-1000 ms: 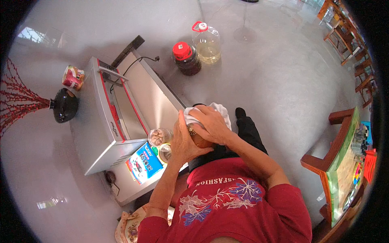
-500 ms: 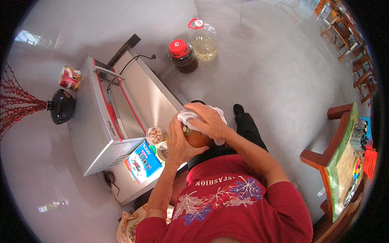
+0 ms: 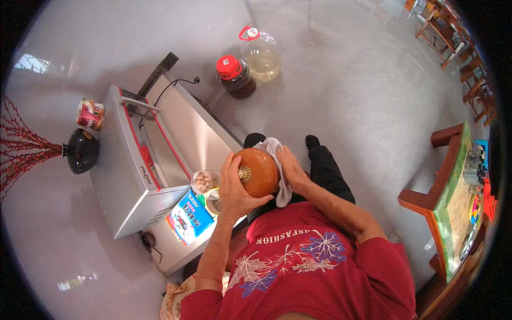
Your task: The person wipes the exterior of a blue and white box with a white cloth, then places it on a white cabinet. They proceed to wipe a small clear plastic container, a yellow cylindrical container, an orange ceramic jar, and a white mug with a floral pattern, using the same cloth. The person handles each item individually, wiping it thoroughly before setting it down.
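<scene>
A round, glossy brown object (image 3: 261, 172), wood-like and with a gold flower-shaped emblem on one face, is held above my lap. My left hand (image 3: 234, 184) grips its left side, thumb underneath and fingers over the upper edge. On the opposite side, my right hand (image 3: 291, 172) presses a whitish cloth (image 3: 284, 193) against it. The cloth hangs below that hand and sticks up above it. Whether the object is a jar, a box or a lid, I cannot tell.
To the left stands a silver-grey appliance (image 3: 130, 208) on a low cabinet (image 3: 184, 101). Beside it are a tub of nuts (image 3: 202, 182) and a blue packet (image 3: 193, 216). A red-lidded jar (image 3: 236, 77) and a clear jug (image 3: 262, 58) stand on the floor. A small table (image 3: 450, 202) is at right.
My right hand and the cloth have moved from over the top of the brown object to its right side, uncovering its face and emblem. My left hand keeps its grip.
</scene>
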Demonstrator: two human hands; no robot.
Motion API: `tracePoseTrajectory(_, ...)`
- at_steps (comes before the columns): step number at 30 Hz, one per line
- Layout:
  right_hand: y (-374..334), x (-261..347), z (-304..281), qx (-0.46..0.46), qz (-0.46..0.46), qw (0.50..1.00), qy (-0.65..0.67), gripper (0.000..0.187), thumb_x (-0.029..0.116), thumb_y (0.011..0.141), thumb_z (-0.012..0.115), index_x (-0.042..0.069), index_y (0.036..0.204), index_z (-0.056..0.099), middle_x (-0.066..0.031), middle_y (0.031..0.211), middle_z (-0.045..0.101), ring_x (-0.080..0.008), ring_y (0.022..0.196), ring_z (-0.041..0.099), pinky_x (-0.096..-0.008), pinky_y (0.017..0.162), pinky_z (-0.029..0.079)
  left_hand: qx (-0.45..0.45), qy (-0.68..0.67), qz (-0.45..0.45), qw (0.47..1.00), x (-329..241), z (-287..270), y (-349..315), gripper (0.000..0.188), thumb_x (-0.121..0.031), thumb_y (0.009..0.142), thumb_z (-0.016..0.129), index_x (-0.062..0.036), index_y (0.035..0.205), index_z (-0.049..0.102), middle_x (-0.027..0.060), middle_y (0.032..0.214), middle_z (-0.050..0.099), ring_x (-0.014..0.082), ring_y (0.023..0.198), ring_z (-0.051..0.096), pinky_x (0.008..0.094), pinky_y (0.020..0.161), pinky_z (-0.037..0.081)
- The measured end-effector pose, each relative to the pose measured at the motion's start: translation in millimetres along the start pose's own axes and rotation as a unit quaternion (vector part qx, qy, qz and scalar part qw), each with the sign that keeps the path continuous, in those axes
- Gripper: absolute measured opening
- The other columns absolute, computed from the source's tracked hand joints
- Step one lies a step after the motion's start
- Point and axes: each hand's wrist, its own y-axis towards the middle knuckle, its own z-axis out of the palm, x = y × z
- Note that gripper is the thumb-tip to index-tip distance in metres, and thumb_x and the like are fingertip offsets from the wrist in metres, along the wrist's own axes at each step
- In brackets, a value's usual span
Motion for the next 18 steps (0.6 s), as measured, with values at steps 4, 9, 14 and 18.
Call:
tracePoseTrajectory(4,-36.4,21.5,15.3,-0.015,-0.191,0.971,-0.142,0.048,0.027,0.089,0.048,0.002,0.129,0.043,-0.0224,0.131,0.044,-0.0346,0.124,0.042,-0.0399,0.107,0.027,-0.003,-0.007,0.010,1.000,0.0,0.4,3.7,0.113,-0.033,0.043,0.090,-0.0040,0.134,0.030,0.0208,0.140,0.032,0.0356,0.127,0.036,0.0428,0.106,0.030)
tracePoseTrajectory(9,-37.0,68.6,28.7,0.058,-0.380,0.845,-0.372,0.041,0.015,0.081,0.054,0.006,0.121,0.051,-0.0132,0.124,0.052,-0.0363,0.120,0.043,-0.0473,0.104,0.027,0.032,0.139,0.127,0.982,-0.5,7.4,2.3,0.110,-0.039,0.044,0.089,-0.0037,0.132,0.034,0.0211,0.136,0.035,0.0360,0.123,0.039,0.0428,0.105,0.031)
tracePoseTrajectory(14,10.1,82.3,25.2,0.136,-0.249,0.913,-0.293,0.032,0.024,0.089,0.047,0.004,0.114,0.053,-0.0179,0.110,0.058,-0.0353,0.100,0.056,-0.0394,0.084,0.045,0.055,0.008,-0.057,0.997,-6.2,2.8,-8.6,0.115,-0.042,0.045,0.089,-0.0047,0.135,0.029,0.0239,0.139,0.029,0.0411,0.129,0.030,0.0477,0.106,0.029)
tracePoseTrajectory(18,5.0,72.2,21.6,0.099,-0.170,0.927,-0.319,0.033,0.024,0.092,0.044,0.004,0.118,0.050,-0.0185,0.113,0.056,-0.0346,0.104,0.055,-0.0388,0.088,0.043,-0.069,-0.015,-0.040,0.997,-7.7,8.1,-14.9,0.116,-0.034,0.047,0.090,-0.0007,0.135,0.023,0.0174,0.132,0.034,0.0340,0.124,0.037,0.0426,0.105,0.032)
